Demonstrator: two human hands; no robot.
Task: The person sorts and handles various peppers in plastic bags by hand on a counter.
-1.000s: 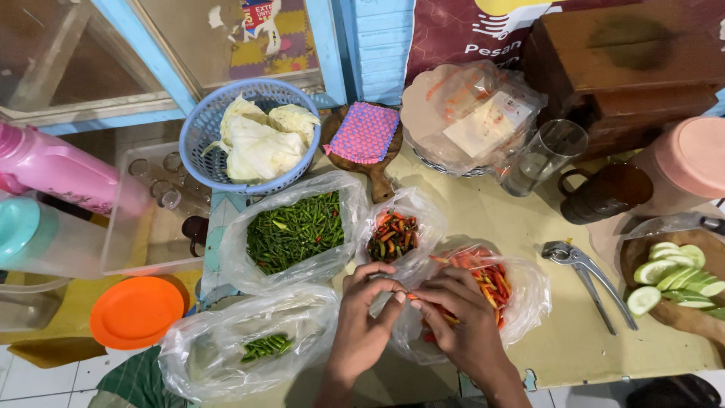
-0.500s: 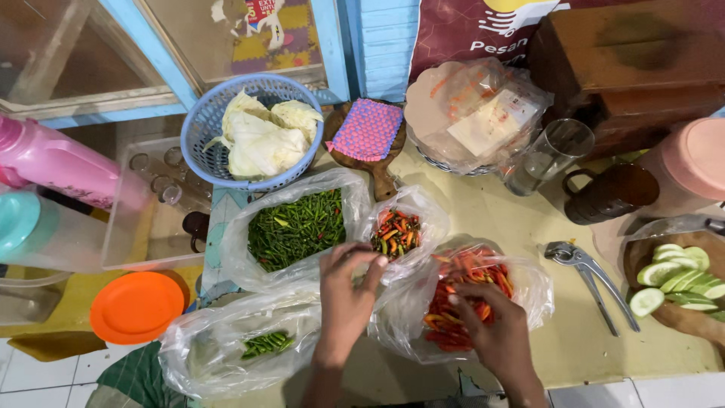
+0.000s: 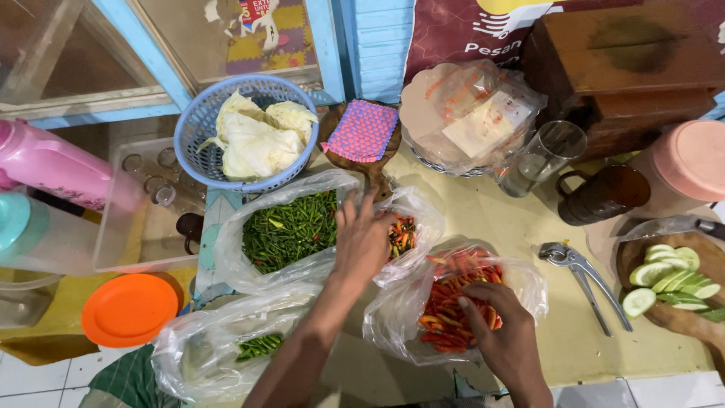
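Note:
My left hand (image 3: 361,240) reaches forward with its fingers spread, resting on the edge between a clear bag of green chilies (image 3: 285,230) and a small clear bag of mixed red and green chilies (image 3: 404,234). My right hand (image 3: 504,332) lies on the near side of a clear bag of red chilies (image 3: 453,302), its fingers pressing the plastic. A nearly empty bag with a few green chilies (image 3: 257,346) lies at the near left.
A blue basket of cabbage (image 3: 253,136) stands behind the bags. An orange lid (image 3: 128,308) and pink bottle (image 3: 57,168) are at left. A glass (image 3: 544,155), dark mug (image 3: 600,195), metal tongs (image 3: 585,276) and a board of cucumber slices (image 3: 672,276) are at right.
My hands have parted from the red chili bag's mouth. The left hand has moved forward to the small mixed chili bag; the right hand has dropped to the near side of the red chili bag.

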